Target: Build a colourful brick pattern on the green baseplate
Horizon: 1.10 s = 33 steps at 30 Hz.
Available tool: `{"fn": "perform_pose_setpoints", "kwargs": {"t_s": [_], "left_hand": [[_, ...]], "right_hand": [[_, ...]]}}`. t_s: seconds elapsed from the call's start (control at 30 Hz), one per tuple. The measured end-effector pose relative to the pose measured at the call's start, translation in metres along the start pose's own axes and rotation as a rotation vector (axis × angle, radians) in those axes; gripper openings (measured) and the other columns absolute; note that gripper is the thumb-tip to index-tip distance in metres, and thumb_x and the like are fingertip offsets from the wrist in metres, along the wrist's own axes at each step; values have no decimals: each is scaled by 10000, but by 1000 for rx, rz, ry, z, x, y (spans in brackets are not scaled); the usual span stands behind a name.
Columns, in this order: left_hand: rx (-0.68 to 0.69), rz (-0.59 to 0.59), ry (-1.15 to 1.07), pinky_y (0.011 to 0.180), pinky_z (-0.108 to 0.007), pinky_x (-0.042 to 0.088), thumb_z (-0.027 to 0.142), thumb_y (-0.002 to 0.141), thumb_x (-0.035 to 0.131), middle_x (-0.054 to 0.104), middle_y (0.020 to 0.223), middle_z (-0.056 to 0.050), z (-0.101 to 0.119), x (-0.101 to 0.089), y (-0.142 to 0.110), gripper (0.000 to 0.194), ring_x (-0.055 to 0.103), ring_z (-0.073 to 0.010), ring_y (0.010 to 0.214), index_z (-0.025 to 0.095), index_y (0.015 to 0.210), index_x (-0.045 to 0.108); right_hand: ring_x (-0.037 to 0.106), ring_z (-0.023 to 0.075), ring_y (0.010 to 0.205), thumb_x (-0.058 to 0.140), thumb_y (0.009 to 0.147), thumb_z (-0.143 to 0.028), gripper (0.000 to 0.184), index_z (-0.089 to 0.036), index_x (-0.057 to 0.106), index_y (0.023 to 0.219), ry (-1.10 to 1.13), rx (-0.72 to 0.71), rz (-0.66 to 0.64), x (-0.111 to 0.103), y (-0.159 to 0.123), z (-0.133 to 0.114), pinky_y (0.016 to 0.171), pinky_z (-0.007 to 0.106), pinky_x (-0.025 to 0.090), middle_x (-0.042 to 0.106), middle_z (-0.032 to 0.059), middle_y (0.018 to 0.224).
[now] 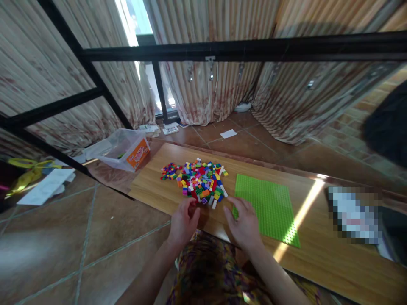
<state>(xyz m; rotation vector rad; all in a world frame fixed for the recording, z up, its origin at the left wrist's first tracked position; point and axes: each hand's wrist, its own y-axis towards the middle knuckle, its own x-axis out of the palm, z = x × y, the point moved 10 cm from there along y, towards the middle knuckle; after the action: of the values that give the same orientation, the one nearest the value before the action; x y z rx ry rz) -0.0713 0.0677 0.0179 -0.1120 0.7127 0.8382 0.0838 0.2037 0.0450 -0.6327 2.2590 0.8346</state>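
Observation:
A heap of small multicoloured toy bricks (203, 182) lies on a wooden board (152, 186). My left hand (182, 220) is at the near edge of the heap, its fingers curved and thumb apart, with red bricks close to the fingertips; whether it touches them is unclear. My right hand (244, 222) rests low between the heap and a green studded baseplate (267, 205), thumb and fingers spread, nothing seen in it. Part of it covers the baseplate's near left edge.
A clear plastic box (119, 146) with an orange label stands beyond the board's left end. Papers (171, 129) lie on the tiled floor. To the right, a blurred-out item (354, 216) lies on the board. A black metal frame (222, 50) crosses before striped curtains.

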Motion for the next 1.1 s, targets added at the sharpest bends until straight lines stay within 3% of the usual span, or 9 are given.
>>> {"fn": "perform_pose_setpoints", "kwargs": {"t_s": [0.23,0.33,0.5,0.77,0.93,1.1], "left_hand": [[12,-50,110,687,-273,485,212,842,566,655,928,-27,-3,9,10,289,619,-155,768,214,1131,561],[33,-56,131,706,-277,487,204,839,571,656,954,-27,-2,9,9,293,620,-160,795,224,1131,563],[64,-71,137,711,-268,485,187,837,560,646,944,-23,-2,10,7,293,612,-153,795,226,1127,572],[68,-70,121,684,-261,472,187,828,554,632,910,-18,-2,9,8,293,587,-142,749,218,1118,581],[61,-89,129,667,-256,464,190,832,549,631,903,-19,-3,10,8,278,587,-141,737,211,1107,580],[74,-108,110,678,-264,473,191,831,557,637,942,-28,-2,11,8,300,602,-153,771,212,1131,565]], "right_hand": [[563,249,962,655,822,-372,345,-208,649,1126,-56,-93,-87,46,23,-36,851,397,449,647,90,1020],[559,239,951,636,843,-338,256,-219,683,1065,-94,-125,-88,56,20,-40,839,381,429,652,80,1000],[568,209,885,530,915,-280,190,-215,708,932,-87,-105,-57,46,17,-28,807,354,403,682,64,930],[576,226,880,498,906,-334,231,-205,682,960,-26,60,-32,23,16,7,802,367,404,680,73,912],[558,248,934,530,886,-350,260,-197,658,1052,-102,41,-90,34,26,-2,829,384,399,666,90,986],[526,267,981,510,889,-295,306,-185,630,1148,-208,-1,-107,42,56,-9,840,398,394,636,114,1068]]}}
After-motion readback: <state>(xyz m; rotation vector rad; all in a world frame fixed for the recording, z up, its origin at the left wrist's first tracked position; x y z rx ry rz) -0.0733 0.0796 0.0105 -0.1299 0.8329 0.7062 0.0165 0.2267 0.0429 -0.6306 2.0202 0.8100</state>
